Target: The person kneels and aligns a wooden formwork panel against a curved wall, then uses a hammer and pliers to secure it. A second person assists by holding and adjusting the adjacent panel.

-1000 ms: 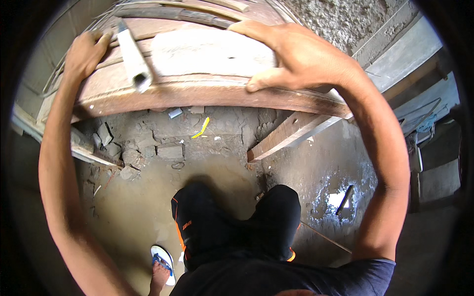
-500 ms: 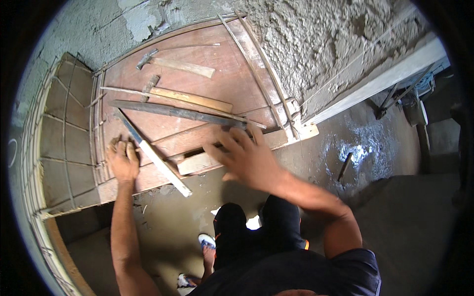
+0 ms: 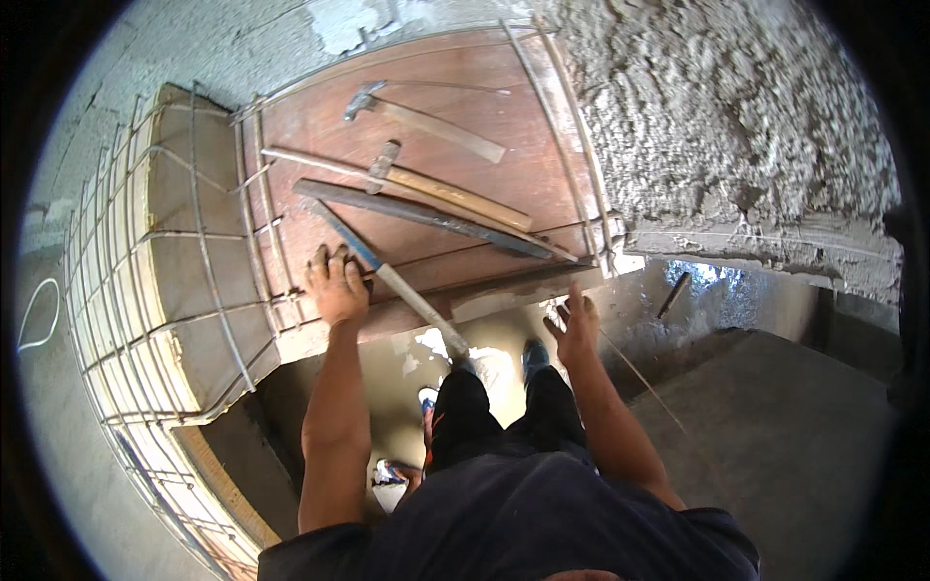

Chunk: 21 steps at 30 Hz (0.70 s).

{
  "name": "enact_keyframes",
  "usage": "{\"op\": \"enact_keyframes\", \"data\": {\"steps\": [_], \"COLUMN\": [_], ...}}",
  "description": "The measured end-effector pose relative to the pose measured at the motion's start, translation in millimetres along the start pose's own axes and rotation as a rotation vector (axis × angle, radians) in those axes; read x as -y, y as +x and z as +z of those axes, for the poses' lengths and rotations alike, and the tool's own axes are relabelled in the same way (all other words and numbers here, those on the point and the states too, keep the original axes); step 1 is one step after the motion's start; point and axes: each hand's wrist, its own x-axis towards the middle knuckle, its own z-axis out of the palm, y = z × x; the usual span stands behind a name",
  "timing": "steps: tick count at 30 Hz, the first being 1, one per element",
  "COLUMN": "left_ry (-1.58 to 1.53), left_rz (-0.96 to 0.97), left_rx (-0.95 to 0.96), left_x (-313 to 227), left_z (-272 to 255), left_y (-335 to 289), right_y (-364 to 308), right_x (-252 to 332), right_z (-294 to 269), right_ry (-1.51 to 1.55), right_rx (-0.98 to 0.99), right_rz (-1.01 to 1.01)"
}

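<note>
My left hand rests on the reddish wooden board, its fingers spread and no tool in it. Close beside it slants a long narrow bar, blue above and pale below, its lower end jutting past the board's front edge. My right hand hovers by the front edge with fingers apart, apparently holding nothing. A thin line runs down near it; whether they touch I cannot tell. On the board lie a claw hammer, a second wooden-handled hammer, a thin rod and a dark flat bar.
Tied steel rods form a grid along the left side. Rough plaster covers the wall at right. Below are wet ground and a short upright stake. Sandalled feet show left of my legs; whose, I cannot tell.
My right hand has moved off the board's front edge, toward the right and nearer to me. The left hand stays on the board by the blue and pale bar. The whole view has shifted.
</note>
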Motion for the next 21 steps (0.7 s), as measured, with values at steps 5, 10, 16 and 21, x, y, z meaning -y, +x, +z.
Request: {"op": "enact_keyframes", "data": {"steps": [5, 10, 16, 21], "left_ry": [-0.027, -0.050, -0.073, -0.032], "left_rz": [-0.028, -0.038, -0.008, -0.101], "left_rx": [0.057, 0.039, -0.008, 0.117], "left_x": [-4.3, -6.0, -6.9, -7.6], "left_z": [-7.8, -6.7, -8.7, -3.3], "left_y": [3.8, 6.9, 8.4, 6.0], "right_y": [12.5, 14.8, -12.5, 7.5], "right_x": [15.0, 14.4, 34.1, 23.4], "right_z": [63.0, 106.1, 122.1, 106.0], "right_ry": [0.118, 0.237, 0.114, -0.181], "right_rx": [-0.067, -0.430, -0.537, -0.547], "right_rz": [0.066, -0.018, 0.035, 0.052]}}
